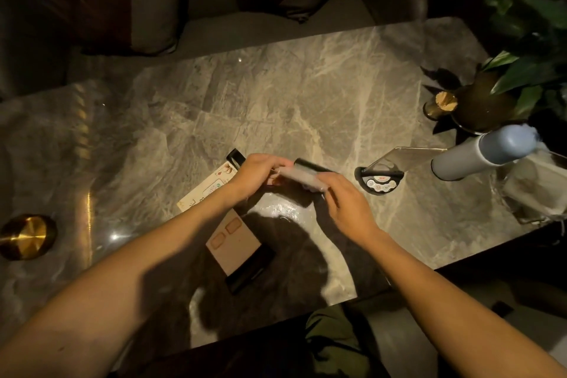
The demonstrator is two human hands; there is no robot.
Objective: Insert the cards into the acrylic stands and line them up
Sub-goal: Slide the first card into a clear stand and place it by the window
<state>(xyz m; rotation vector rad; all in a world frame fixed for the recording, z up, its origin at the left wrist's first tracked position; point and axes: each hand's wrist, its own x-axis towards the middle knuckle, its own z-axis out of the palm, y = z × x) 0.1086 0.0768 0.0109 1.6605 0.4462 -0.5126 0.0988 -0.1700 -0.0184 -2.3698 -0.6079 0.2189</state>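
Hands meet at the frame's centre above the marble table (pixel 306 95): the left hand (pixel 256 173) and the right hand (pixel 345 198) both grip an acrylic stand (pixel 302 176) with a black base, held off the surface. Two more carded stands lie flat: one (pixel 211 186) left of the hands, another (pixel 237 244) below them.

Little could be read. The white card (pixel 211 186) lying flat on the bench (pixel 306 95) under the left forearm carried dark printed marks near its lower edge and a small round green sign, all too blurred to make out. The round button panel (pixel 379 182) showed a red mark, unreadable.
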